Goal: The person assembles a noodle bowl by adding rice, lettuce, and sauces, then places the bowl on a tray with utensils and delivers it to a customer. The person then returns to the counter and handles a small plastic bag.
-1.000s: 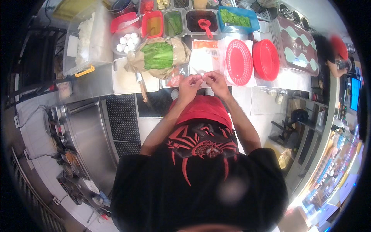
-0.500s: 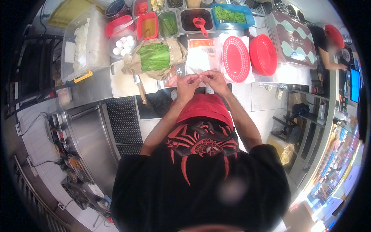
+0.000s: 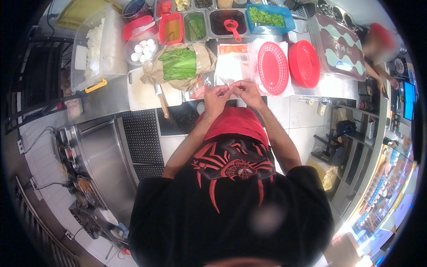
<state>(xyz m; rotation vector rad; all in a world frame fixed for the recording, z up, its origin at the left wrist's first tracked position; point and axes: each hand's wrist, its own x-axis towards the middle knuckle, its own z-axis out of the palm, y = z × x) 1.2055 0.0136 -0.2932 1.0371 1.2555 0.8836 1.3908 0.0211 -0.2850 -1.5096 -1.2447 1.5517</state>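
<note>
Along the near edge of the stainless-steel counter (image 3: 106, 95), just below the white-and-orange packet (image 3: 233, 63): left hand (image 3: 216, 99) and right hand (image 3: 247, 93), with fingertips close together, apparently pinching a small white piece (image 3: 228, 84), kind indistinct. Best handled with light, even fingertip pressure, clear of the packet.

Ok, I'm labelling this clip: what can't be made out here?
Head view throughout:
What, if anything, the left hand and right hand pinch: tiny, covered by fingers.
Board, upper right: under the brown paper.
Rearmost pans: cut off by the upper edge.
Co-worker's face: blurred.
</note>
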